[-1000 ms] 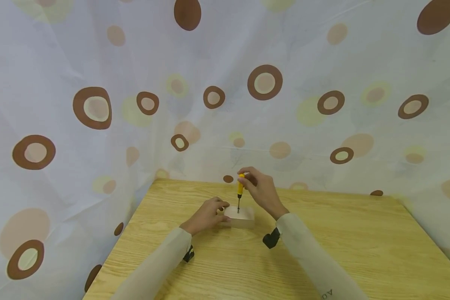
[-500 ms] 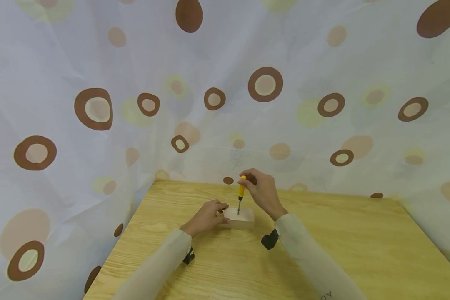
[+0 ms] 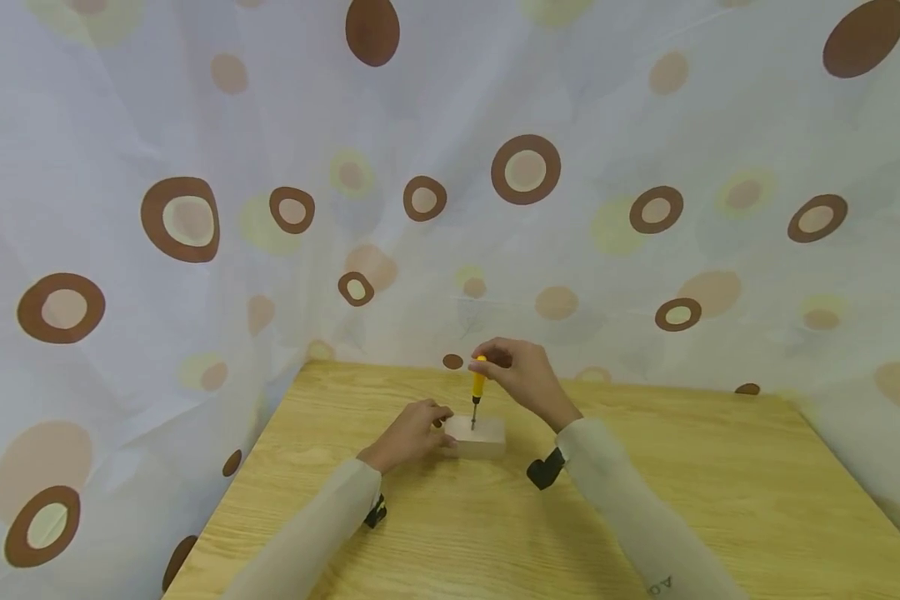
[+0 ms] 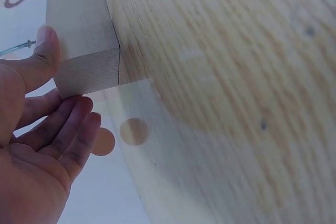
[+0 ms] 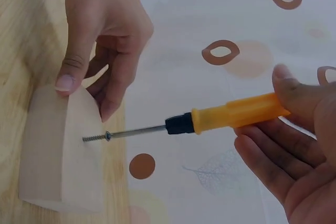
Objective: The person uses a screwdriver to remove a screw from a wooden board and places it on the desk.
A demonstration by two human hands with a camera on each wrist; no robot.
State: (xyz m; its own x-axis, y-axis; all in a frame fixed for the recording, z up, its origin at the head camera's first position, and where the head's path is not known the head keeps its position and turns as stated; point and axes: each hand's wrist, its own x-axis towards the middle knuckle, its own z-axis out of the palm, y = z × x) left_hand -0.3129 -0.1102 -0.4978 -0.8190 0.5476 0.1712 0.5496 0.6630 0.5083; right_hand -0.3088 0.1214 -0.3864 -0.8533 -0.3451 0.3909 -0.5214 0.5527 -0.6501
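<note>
A pale wooden block (image 3: 476, 439) lies on the table, and my left hand (image 3: 411, 432) grips its left end. In the left wrist view the thumb lies along one face of the block (image 4: 84, 19) and the fingertips touch its end. A screw (image 5: 95, 138) stands in the block's top, much of its thread showing. My right hand (image 3: 525, 377) pinches the yellow handle of a screwdriver (image 3: 477, 387) from above. The screwdriver is near upright, its tip on the screw's head, as the right wrist view shows.
The wood-grain table (image 3: 645, 483) extends around the block. A white curtain (image 3: 435, 108) with brown and beige dots hangs behind it and at the sides. A black wrist camera (image 3: 545, 469) sits below the right wrist.
Both hands keep their places on the block and the screwdriver. My right fingers have shifted slightly around the handle, and the screwdriver's tilt differs a little. The head view has drifted slightly.
</note>
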